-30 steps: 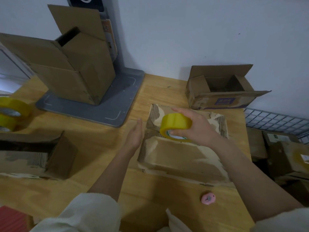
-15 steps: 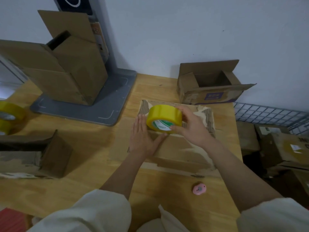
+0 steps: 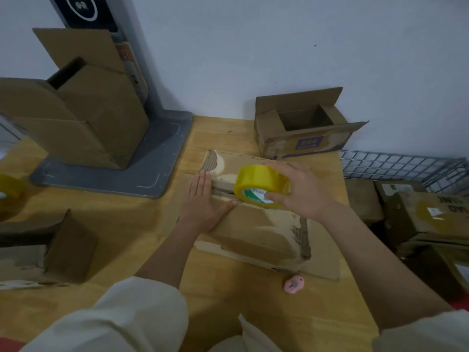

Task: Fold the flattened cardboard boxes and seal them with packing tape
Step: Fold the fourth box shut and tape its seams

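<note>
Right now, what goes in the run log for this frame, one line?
stage: taping seam | left hand: flat on box | right hand: holds yellow tape roll over seam | seal: not visibly done

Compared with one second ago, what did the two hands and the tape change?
The left hand, which was edge-on beside the box, now lies flat on its left end, fingers straight. The right hand carried the yellow tape roll leftward, close to the left thumb. The right hand's grip on the roll, the pink cutter and the open box stayed unchanged.

Two tape rolls [image 3: 258,185] [image 3: 9,191], four tabletop boxes [image 3: 256,224] [image 3: 302,128] [image 3: 76,118] [image 3: 45,247], one pink cutter [image 3: 294,284].
</note>
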